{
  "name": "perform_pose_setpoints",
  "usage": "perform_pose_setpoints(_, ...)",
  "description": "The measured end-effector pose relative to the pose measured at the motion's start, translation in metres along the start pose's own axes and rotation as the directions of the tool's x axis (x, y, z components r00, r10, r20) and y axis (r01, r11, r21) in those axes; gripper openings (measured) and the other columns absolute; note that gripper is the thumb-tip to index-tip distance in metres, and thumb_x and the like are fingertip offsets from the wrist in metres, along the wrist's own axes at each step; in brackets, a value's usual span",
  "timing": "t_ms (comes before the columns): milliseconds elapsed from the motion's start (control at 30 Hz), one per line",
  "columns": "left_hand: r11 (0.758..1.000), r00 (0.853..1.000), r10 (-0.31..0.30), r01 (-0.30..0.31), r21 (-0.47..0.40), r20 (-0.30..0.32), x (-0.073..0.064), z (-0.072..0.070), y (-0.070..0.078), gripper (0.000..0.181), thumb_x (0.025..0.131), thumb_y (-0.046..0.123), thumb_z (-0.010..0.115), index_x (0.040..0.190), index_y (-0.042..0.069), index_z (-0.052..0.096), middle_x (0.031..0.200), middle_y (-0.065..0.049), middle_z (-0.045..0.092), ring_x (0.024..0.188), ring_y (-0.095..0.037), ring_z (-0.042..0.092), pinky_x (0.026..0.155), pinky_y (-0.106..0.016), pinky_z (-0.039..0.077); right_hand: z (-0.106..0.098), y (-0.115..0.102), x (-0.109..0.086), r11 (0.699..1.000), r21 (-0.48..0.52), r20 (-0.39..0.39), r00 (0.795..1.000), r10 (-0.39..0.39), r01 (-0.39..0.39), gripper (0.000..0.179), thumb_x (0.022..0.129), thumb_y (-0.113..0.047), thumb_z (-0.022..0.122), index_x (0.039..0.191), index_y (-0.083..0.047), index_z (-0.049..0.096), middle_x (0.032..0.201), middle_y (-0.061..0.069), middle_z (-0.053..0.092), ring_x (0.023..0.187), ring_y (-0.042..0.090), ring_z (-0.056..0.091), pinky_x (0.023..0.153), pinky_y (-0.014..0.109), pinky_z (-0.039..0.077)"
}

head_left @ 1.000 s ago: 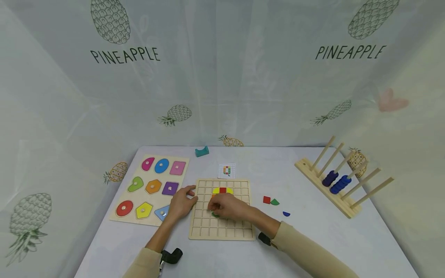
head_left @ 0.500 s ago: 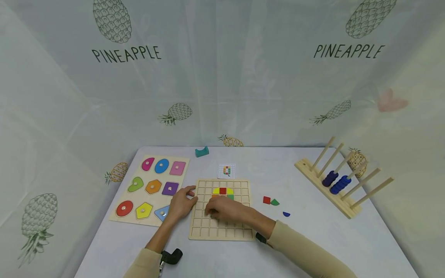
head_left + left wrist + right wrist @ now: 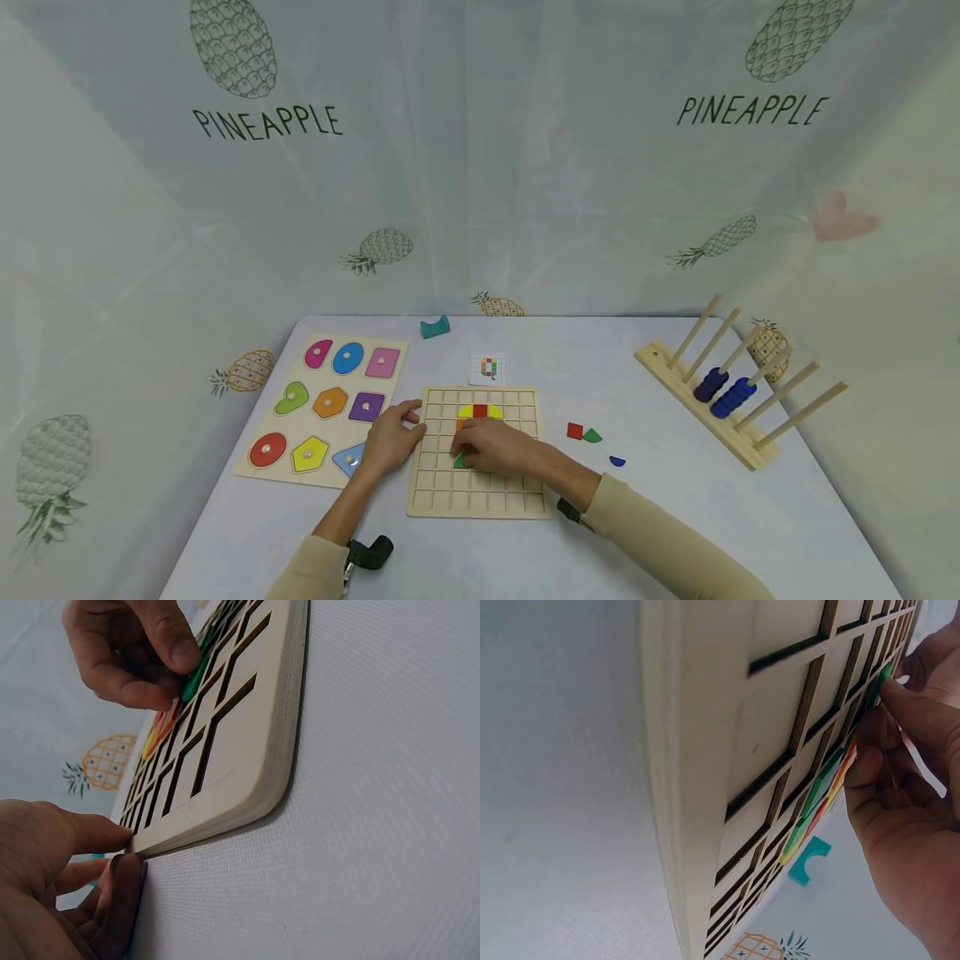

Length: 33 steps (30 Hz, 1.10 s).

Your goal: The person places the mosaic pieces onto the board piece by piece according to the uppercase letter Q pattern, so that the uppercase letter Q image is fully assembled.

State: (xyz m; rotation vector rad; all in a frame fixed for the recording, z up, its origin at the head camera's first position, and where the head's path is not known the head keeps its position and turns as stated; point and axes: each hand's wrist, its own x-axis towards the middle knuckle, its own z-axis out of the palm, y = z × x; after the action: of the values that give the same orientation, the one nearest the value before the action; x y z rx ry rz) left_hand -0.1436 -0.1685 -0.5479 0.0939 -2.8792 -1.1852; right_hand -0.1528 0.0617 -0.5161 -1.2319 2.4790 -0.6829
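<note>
My right hand (image 3: 495,447) bends over the wooden grid board (image 3: 442,504). In the left wrist view its thumb and forefinger pinch a green piece (image 3: 196,679) at the board's surface. The head view shows the green piece (image 3: 460,461) partly under the fingers. Above the hand, a red square (image 3: 480,410) sits between two yellow pieces, with an orange piece (image 3: 460,425) below the left one; the hand hides the rest of the pattern. My left hand (image 3: 392,437) rests its thumb and fingertips against the board's left edge.
A pattern card (image 3: 488,368) lies behind the board. A knobbed shape puzzle (image 3: 318,425) is at left, overlapped by the left hand. To the right lie a red square (image 3: 574,431), a green piece (image 3: 592,436) and a blue half-circle (image 3: 617,461). Beyond them stands a peg rack (image 3: 708,408).
My right hand shifted slightly left over the board, then back right and up, so the green piece shows again by its fingertips. The left hand has stayed at the board's edge.
</note>
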Motion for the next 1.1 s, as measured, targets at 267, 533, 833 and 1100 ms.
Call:
perform_pose_setpoints(267,1.000,1.000,0.014,-0.014,0.013,0.004,0.000,-0.002,0.000,0.045,0.085,0.016,0.075,0.129,0.007,0.067,0.093,-0.001,0.066,0.077,-0.015,0.054,0.065,-0.030,0.041,-0.001,-0.002,0.001,0.999,-0.042,0.005,1.000,-0.008,0.008,0.014,0.092,-0.018,0.073,0.105,-0.018,0.077,0.097,-0.010,0.062,0.083,0.002,0.054,0.078,0.015,0.047)
perform_pose_setpoints(533,1.000,1.000,0.017,-0.017,-0.001,0.005,0.000,-0.004,0.003,0.046,0.085,0.014,0.075,0.130,0.007,0.067,0.093,-0.002,0.065,0.077,-0.015,0.053,0.064,-0.030,0.041,-0.002,-0.001,-0.001,0.999,-0.049,0.001,1.000,-0.014,0.014,0.015,0.093,-0.019,0.073,0.107,-0.019,0.078,0.099,-0.010,0.063,0.084,0.003,0.054,0.080,0.016,0.047)
perform_pose_setpoints(833,1.000,1.000,0.030,-0.030,0.007,-0.002,-0.006,0.000,-0.001,0.046,0.085,0.014,0.075,0.130,0.007,0.067,0.092,-0.002,0.066,0.075,-0.014,0.053,0.064,-0.030,0.042,0.005,-0.002,-0.007,0.998,-0.055,0.002,1.000,-0.021,0.021,0.015,0.094,-0.019,0.071,0.108,-0.020,0.078,0.101,-0.009,0.063,0.086,0.003,0.054,0.081,0.015,0.047)
perform_pose_setpoints(1100,1.000,1.000,0.027,-0.027,0.010,-0.007,-0.013,0.002,-0.003,0.046,0.086,0.014,0.075,0.131,0.007,0.066,0.093,-0.003,0.066,0.074,-0.015,0.052,0.062,-0.030,0.041,0.010,-0.006,-0.014,0.998,-0.059,-0.003,1.000,-0.009,0.009,0.017,0.092,-0.025,0.074,0.108,-0.023,0.077,0.100,-0.011,0.060,0.084,0.002,0.053,0.078,0.015,0.046)
